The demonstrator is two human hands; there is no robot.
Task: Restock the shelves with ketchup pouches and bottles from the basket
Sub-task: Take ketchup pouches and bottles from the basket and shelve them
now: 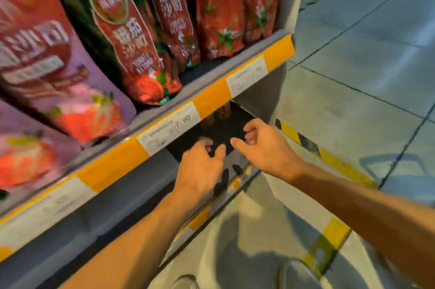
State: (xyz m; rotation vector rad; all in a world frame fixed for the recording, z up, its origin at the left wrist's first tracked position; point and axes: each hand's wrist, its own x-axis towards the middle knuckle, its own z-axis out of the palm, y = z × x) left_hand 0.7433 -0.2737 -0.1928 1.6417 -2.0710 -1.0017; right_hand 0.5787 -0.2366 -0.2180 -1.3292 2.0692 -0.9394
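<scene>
Red ketchup pouches (219, 8) stand in a row on the upper shelf (211, 95), whose edge is orange with white price tags. Taller ketchup pouches (131, 48) lean to their left. Under that shelf, in the dark lower bay, two ketchup bottles (223, 111) show only their tops. My left hand (200, 166) reaches into the lower bay with fingers loosely curled and holds nothing. My right hand (266, 145) hovers beside it at the bay's mouth, fingers relaxed and empty. The basket is out of view.
Purple strawberry pouches (47, 81) fill the shelf's left part. The shelf's grey end panel (266, 93) stands right of the hands. A yellow-black floor stripe (329, 159) runs along the shelf base. Grey tiled floor (364, 53) opens to the right. My shoes (296, 274) show at the bottom.
</scene>
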